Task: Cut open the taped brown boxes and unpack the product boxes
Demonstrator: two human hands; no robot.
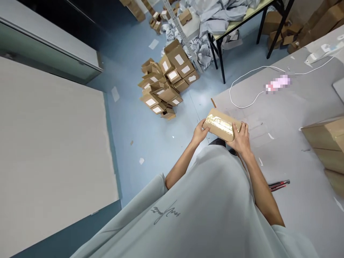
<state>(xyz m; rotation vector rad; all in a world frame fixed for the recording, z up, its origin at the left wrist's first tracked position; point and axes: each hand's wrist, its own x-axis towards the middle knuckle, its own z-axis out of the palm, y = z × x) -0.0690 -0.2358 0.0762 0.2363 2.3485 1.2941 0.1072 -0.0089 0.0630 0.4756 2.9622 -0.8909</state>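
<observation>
A small brown cardboard box (220,123) with shiny clear tape along its top is held in front of my body, near the edge of the grey table (303,150). My left hand (200,132) grips the box's left end, thumb on the near side. At the right end my right hand (240,138) holds it, with fingers spread over the top face. The underside of the box is hidden.
Labelled cardboard boxes (168,80) are stacked on the blue floor. Larger cartons (326,143) stand on the table's right. A white cable (243,107), dark and red tools (279,185) and paper scraps lie on the table. Grey bags (223,14) cover a yellow-topped table behind.
</observation>
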